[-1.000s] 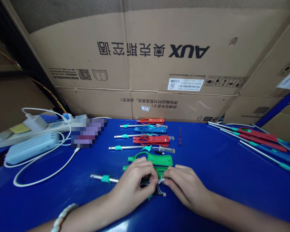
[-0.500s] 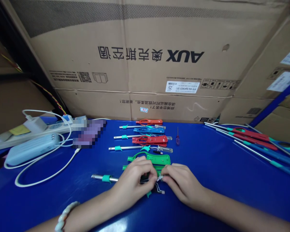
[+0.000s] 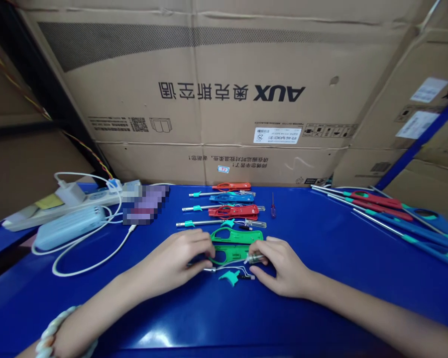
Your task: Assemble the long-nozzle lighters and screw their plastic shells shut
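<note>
My left hand (image 3: 190, 254) is closed round the metal lighter tube (image 3: 209, 269), with only its wired end showing past the thumb. My right hand (image 3: 280, 266) grips a small clear fuel tank (image 3: 257, 258) between thumb and fingers. Thin white wires run between the two hands. Just beyond lie two green lighter casing halves (image 3: 242, 235), the nearer one partly behind my right fingers. Below the wires rest a teal trigger (image 3: 230, 278) and a small black igniter piece (image 3: 246, 277).
Behind are rows of lighter parts with red (image 3: 234, 212), blue (image 3: 231, 198) and orange (image 3: 231, 186) casings. A small screwdriver (image 3: 273, 206) stands right of them. Long lighters (image 3: 388, 226) lie far right. A power bank (image 3: 70, 227), cables and power strip (image 3: 26, 215) occupy the left. Cardboard (image 3: 224, 59) walls the back.
My hands have moved apart, the left one going left and the right one slightly right. The clear tank and the teal trigger now show more fully. The view has shifted a little.
</note>
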